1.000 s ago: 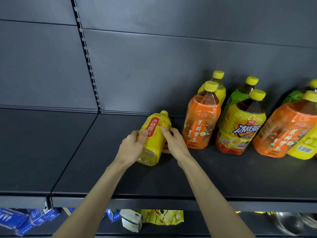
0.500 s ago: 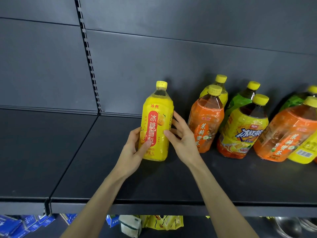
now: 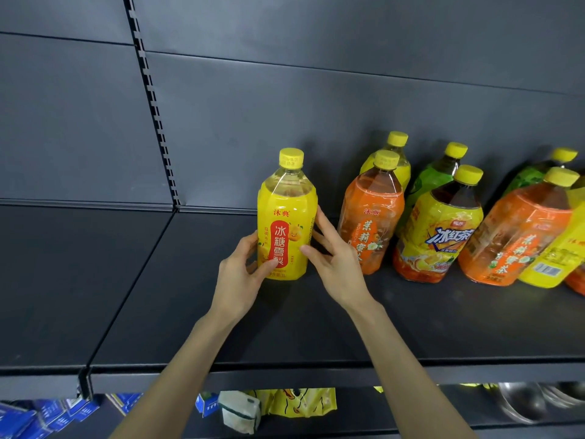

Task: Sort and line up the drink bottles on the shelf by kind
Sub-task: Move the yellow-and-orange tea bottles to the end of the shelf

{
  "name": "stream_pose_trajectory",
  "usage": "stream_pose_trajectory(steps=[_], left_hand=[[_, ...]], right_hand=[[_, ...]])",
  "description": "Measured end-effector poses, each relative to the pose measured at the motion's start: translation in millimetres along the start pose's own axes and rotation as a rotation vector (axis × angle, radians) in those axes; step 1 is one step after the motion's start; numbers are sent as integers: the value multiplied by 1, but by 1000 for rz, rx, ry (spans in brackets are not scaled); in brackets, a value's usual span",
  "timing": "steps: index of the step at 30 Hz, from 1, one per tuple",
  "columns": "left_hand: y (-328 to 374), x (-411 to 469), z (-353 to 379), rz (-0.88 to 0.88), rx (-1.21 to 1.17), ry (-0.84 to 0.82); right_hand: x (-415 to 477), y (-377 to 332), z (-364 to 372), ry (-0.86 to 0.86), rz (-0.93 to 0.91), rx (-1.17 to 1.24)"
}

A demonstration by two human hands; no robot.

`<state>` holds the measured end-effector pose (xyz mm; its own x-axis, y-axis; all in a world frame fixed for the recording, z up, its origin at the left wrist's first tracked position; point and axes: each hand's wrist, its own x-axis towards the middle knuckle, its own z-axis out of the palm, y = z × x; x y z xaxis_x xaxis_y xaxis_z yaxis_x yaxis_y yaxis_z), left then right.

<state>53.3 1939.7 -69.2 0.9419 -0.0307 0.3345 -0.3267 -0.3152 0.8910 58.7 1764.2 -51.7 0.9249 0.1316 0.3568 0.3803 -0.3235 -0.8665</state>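
Cut off: rightmost bottle (image 3: 576, 278), at the frame edge.
Yellow bottle (image 3: 286, 223): upright, red label panel.
Left hand (image 3: 237, 275): grips it.
Right hand (image 3: 337, 264): straight fingers touching it.

Yellow plastic pear-drink bottle (image 3: 286, 217) stands upright on the dark metal shelf (image 3: 411, 318), left grip (image 3: 239, 274) wrapped round its label, right grip (image 3: 335, 264) touching its side with straight fingers (image 3: 323, 229).

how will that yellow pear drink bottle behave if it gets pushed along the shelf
Likely heavy: the yellow bottle looks full up to its neck. It is tall and narrow, so a push near the top may tip it. The glossy label probably feels slick.
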Motion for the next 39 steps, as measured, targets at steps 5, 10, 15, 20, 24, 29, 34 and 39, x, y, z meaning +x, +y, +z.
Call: stream_pose_trajectory(steps=[5,10,15,20,24,29,34,39], left_hand=[[7,-22,6,30,183,186],[26,-37,19,114,164,285],[56,-30,46,144,85,260],[84,-29,99,180,9,223],[100,-37,158,142,-40,242],[120,-48,229,70,-106,318],[132,-39,258,11,-110,363],[137,-10,270,-40,-169,349]], right_hand=[[-17,-5,-2,188,-59,-175],[-39,-9,-28,381,-117,-246],[-55,-15,-65,461,-149,-282],[-78,-7,-118,530,-130,-278],[-99,7,-171,530,-109,-261],[-120,29,-236,503,-52,-208],[-117,43,-272,453,1,-186],[-102,51,-294,460,25,-211]])
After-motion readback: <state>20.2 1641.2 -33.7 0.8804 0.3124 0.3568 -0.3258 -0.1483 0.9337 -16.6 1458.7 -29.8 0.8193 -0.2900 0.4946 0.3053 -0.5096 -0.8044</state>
